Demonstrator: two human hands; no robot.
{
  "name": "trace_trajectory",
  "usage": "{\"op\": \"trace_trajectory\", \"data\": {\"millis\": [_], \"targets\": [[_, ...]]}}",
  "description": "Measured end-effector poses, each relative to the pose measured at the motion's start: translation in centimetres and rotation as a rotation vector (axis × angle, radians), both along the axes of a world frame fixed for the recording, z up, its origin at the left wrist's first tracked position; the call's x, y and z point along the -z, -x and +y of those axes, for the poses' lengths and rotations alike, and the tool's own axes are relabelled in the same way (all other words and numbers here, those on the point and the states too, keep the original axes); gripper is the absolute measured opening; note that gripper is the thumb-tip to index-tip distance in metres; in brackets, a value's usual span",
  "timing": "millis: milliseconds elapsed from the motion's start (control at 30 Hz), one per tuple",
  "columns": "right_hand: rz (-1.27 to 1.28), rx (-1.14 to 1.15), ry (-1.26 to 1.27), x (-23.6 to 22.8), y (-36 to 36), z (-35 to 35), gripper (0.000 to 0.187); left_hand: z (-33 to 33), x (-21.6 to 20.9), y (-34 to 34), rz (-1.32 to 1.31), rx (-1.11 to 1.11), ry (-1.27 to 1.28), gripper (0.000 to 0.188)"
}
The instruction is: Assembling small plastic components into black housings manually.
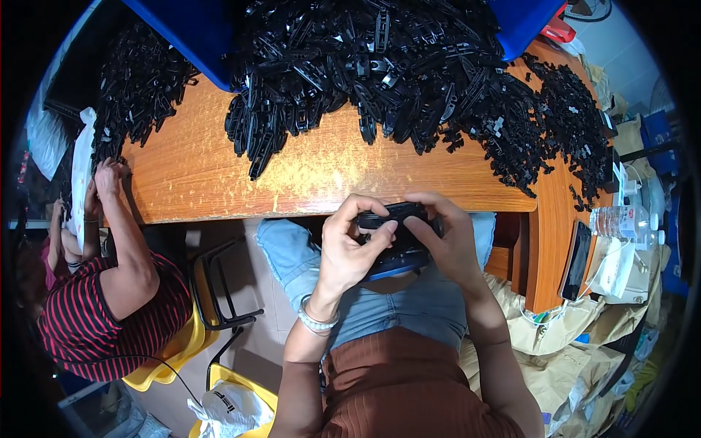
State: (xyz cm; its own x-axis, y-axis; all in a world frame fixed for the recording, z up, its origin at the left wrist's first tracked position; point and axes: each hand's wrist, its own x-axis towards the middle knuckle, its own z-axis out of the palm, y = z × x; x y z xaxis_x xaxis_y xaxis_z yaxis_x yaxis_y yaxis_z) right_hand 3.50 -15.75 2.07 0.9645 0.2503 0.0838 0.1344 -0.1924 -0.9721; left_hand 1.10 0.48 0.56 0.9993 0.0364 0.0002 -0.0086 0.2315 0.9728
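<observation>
Just off the table's front edge, both hands hold one long black plastic part [398,213] level between them. My left hand [349,244] grips its left end, thumb pressed on the near side and index finger curled over the top. My right hand [447,237] closes on its right end the same way, thumb pointing inward. Fingers cover much of the part, so its exact kind cannot be told. Below the hands, a blue-rimmed container [398,271] with dark contents rests at my lap. Long black plastic pieces [350,73] lie heaped on the table beyond.
The wooden table [197,168] carries small black pieces [573,109] at right and another black heap [146,80] at left. Blue bins [193,36] stand behind. A phone [577,259] and water bottles [624,219] lie at right. A person in a striped shirt [117,314] works at left.
</observation>
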Motion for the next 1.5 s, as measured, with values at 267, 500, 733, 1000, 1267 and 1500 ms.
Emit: {"op": "trace_trajectory", "data": {"millis": [267, 500, 733, 1000, 1267, 1500], "targets": [[0.145, -0.059, -0.076, 1.8, 0.1, -1.3, 0.027, 0.9, 0.0, -0.1, -0.076, 0.076, -0.161, 0.019], [-0.03, -0.069, 0.112, 1.6, -1.8, -2.8, 0.008, 9.0, 1.9, -5.3, -0.372, -0.765, -1.34, 0.034], [-0.685, 0.305, 0.757, 2.9, -7.8, -4.5, 0.009, 11.0, 2.6, -6.0, -0.311, -0.662, -1.427, 0.025], [-0.653, 0.204, 0.701, 3.8, -8.2, -4.7, 0.015, 4.0, 1.7, -2.8, -0.035, -0.221, -0.218, 0.033], [-0.67, 0.243, 0.825, 3.5, -7.7, -5.1, 0.015, 1.5, 2.1, -2.0, 0.0, -0.043, -0.094, 0.023], [-0.689, 0.094, 0.397, 1.9, -4.4, -2.6, 0.019, 0.0, 1.3, -1.0, 0.025, 0.011, -0.011, 0.024]]}}
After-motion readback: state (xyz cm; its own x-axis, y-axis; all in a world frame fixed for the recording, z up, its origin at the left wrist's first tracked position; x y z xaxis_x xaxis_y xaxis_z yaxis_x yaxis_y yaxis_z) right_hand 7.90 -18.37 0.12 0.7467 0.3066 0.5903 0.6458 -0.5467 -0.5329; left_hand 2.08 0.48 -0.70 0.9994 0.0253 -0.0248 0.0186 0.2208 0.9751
